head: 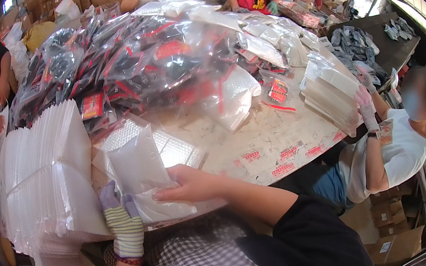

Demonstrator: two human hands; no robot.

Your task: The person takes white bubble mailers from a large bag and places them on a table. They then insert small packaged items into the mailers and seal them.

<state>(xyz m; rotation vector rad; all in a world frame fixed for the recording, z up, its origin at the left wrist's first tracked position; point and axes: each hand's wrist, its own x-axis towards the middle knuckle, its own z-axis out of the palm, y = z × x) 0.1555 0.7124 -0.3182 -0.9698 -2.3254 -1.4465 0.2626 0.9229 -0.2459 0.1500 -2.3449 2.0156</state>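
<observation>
My left hand [123, 219], in a striped knit glove with purple fingertips, grips the lower left edge of a white bubble-wrap mailer [139, 163]. My bare right hand [183, 186] holds the same mailer at its right side, thumb on top. Under it, more silvery bubble mailers [176, 148] lie flat on the worktable [214, 141]. Left of my gloved hand stands a thick strapped bundle of white bubble mailers [50, 184]. Beyond, clear plastic bags with black and red contents [137, 62] form a large heap. One such bag [278, 91] lies apart, near the heap's right edge.
A co-worker [387, 149] at the right handles a stack of mailers [329, 92] with gloved hands. Other people stand at the far side and at the left. Silvery packets [262, 44] cover the heap's right part. Grey bags [356, 47] lie on a dark surface behind; cardboard boxes [394, 242] are below right.
</observation>
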